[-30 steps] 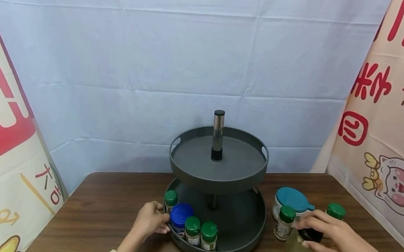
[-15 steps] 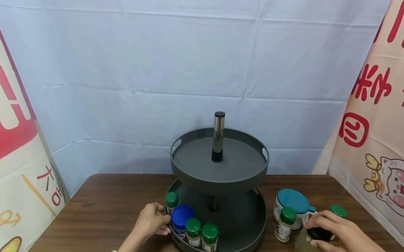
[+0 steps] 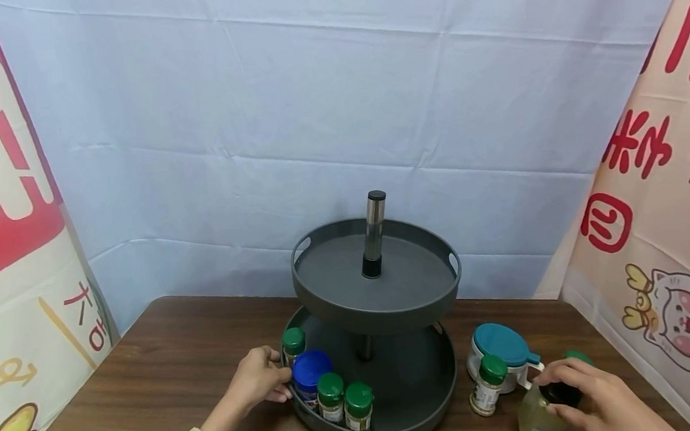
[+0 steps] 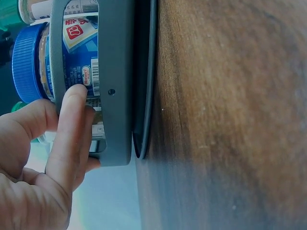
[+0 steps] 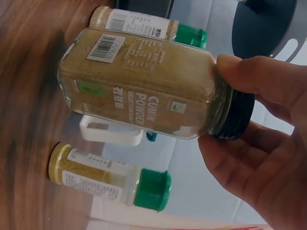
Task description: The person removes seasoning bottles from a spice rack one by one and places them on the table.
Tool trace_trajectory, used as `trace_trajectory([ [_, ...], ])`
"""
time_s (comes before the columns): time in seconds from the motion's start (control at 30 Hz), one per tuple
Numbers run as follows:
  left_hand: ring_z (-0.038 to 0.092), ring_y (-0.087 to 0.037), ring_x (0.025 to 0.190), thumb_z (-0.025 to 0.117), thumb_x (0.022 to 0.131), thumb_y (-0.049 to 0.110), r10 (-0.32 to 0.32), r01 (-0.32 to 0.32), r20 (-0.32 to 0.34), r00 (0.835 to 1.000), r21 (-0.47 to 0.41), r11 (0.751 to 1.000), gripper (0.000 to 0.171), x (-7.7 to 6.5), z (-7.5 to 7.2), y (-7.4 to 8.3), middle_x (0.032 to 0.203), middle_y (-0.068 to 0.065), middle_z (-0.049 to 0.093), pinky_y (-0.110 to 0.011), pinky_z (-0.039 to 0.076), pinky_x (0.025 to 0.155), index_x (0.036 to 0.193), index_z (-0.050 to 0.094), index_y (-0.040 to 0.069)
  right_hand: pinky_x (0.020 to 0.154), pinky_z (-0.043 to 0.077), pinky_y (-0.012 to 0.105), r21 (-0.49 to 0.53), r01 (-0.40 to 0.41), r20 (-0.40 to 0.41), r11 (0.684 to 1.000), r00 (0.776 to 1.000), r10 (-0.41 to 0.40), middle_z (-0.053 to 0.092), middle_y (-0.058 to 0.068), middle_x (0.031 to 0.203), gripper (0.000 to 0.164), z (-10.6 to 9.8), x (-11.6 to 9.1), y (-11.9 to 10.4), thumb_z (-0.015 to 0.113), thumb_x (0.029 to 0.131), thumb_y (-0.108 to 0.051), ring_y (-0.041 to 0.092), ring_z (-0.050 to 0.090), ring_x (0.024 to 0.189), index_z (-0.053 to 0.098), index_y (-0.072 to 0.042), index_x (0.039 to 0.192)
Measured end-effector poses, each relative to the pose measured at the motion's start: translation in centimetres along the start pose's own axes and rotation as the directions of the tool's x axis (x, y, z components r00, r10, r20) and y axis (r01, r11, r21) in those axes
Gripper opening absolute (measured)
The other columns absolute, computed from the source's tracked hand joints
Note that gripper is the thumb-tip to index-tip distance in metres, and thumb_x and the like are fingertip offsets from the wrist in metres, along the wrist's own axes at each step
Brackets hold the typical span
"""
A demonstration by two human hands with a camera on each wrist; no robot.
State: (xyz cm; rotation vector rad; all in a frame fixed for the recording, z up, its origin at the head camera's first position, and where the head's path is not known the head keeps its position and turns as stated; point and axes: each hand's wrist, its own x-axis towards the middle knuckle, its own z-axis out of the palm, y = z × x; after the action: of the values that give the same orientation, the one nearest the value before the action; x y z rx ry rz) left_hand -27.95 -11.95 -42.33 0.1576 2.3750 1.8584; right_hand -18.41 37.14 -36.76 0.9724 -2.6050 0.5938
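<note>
Because the jar [image 3: 537,419] right of the tray [image 3: 411,374] is likely rigid, slippery, breakable glass, hold it below the lid [image 5: 237,116], where the right fingers [image 5: 226,165] pinch it, while the left fingers [image 4: 71,127] grip the tray.

Dark brown wood-grain table [image 3: 167,368], far left corner rounded. Behind it, pale blue cloth [image 3: 335,107], hung upright, crossed by fold creases. Table's far edge close in front of cloth. At left, banner [image 3: 6,218]: red upper part with white shapes, white lower part with yellow and red drawings. At right, peach banner [image 3: 660,229]: red characters, dark lettering, cartoon cat [image 3: 683,319] near bottom. Soft, even light across cloth.
</note>
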Motion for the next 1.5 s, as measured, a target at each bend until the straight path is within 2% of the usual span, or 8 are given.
trace_trajectory([
  [0.1, 0.061, -0.021, 0.049, 0.061, 0.079, -0.005, -0.005, 0.005, -0.002, 1.0, -0.001, 1.0, 0.038, 0.0, 0.0, 0.0, 0.065, -0.014, 0.057, -0.035, 0.053, 0.048, 0.11, 0.043, -0.018, 0.047, 0.041, 0.022, 0.015, -0.02, 0.003, 1.0, 1.0, 0.02, 0.052, -0.008, 0.097, 0.034, 0.1, -0.1, 0.4, 0.075, 0.074, -0.004, 0.002, 0.048, 0.073, 0.061, -0.014, 0.103],
  [0.27, 0.061, -0.022, 0.048, 0.062, 0.078, -0.005, -0.016, 0.016, -0.009, 1.0, -0.002, 1.0, 0.038, 0.0, 0.0, 0.0, 0.066, -0.014, 0.057, -0.035, 0.053, 0.048, 0.109, 0.044, -0.018, 0.046, 0.042, 0.022, 0.047, -0.102, 0.054, 0.994, 0.994, 0.099, 0.051, -0.01, 0.095, 0.027, 0.1, -0.2, 0.8, 0.073, 0.078, -0.008, 0.0, 0.048, 0.072, 0.061, -0.013, 0.102],
  [0.47, 0.061, -0.021, 0.048, 0.062, 0.078, -0.004, -0.015, 0.015, -0.005, 1.0, -0.002, 1.0, 0.04, 0.0, -0.1, 0.0, 0.066, -0.015, 0.057, -0.035, 0.053, 0.048, 0.111, 0.043, -0.018, 0.046, 0.041, 0.023, 0.012, -0.172, 0.067, 0.985, 0.983, 0.171, 0.052, -0.01, 0.093, 0.024, 0.2, -0.5, 1.3, 0.073, 0.079, -0.012, -0.002, 0.048, 0.071, 0.061, -0.011, 0.099],
  [0.67, 0.061, -0.021, 0.048, 0.062, 0.078, -0.003, -0.005, 0.005, 0.0, 1.0, -0.002, 1.0, 0.04, 0.1, 0.0, -0.1, 0.065, -0.014, 0.057, -0.035, 0.053, 0.047, 0.11, 0.043, -0.018, 0.047, 0.039, 0.023, -0.018, -0.142, 0.024, 0.99, 0.99, 0.142, 0.054, -0.01, 0.093, 0.027, 0.3, -0.6, 1.8, 0.075, 0.076, -0.009, -0.003, 0.047, 0.07, 0.062, -0.011, 0.099],
  [0.83, 0.061, -0.022, 0.048, 0.062, 0.079, -0.003, -0.009, 0.009, 0.0, 1.0, 0.001, 1.0, 0.04, 0.1, 0.0, -0.1, 0.066, -0.014, 0.057, -0.035, 0.053, 0.048, 0.111, 0.043, -0.018, 0.05, 0.041, 0.024, -0.051, -0.119, 0.035, 0.992, 0.992, 0.121, 0.055, -0.01, 0.093, 0.03, 0.3, -0.4, 2.1, 0.077, 0.074, -0.009, -0.001, 0.049, 0.073, 0.062, -0.011, 0.1],
  [1.13, 0.061, -0.021, 0.048, 0.062, 0.079, -0.003, -0.017, 0.017, 0.0, 1.0, 0.002, 1.0, 0.038, 0.1, -0.1, 0.1, 0.065, -0.014, 0.058, -0.035, 0.053, 0.047, 0.109, 0.043, -0.018, 0.049, 0.04, 0.025, -0.043, -0.138, 0.037, 0.989, 0.989, 0.14, 0.054, -0.008, 0.093, 0.03, 0.6, -0.4, 1.9, 0.076, 0.075, -0.01, -0.002, 0.048, 0.074, 0.061, -0.011, 0.101],
  [1.5, 0.061, -0.021, 0.049, 0.061, 0.079, -0.004, -0.012, 0.012, 0.012, 1.0, -0.002, 1.0, 0.038, 0.0, -0.1, 0.2, 0.065, -0.014, 0.058, -0.035, 0.053, 0.048, 0.109, 0.043, -0.018, 0.051, 0.043, 0.025, -0.053, -0.136, -0.009, 0.989, 0.991, 0.136, 0.052, -0.01, 0.092, 0.032, 0.7, -0.6, 1.8, 0.077, 0.074, -0.01, -0.002, 0.049, 0.074, 0.061, -0.014, 0.101],
])
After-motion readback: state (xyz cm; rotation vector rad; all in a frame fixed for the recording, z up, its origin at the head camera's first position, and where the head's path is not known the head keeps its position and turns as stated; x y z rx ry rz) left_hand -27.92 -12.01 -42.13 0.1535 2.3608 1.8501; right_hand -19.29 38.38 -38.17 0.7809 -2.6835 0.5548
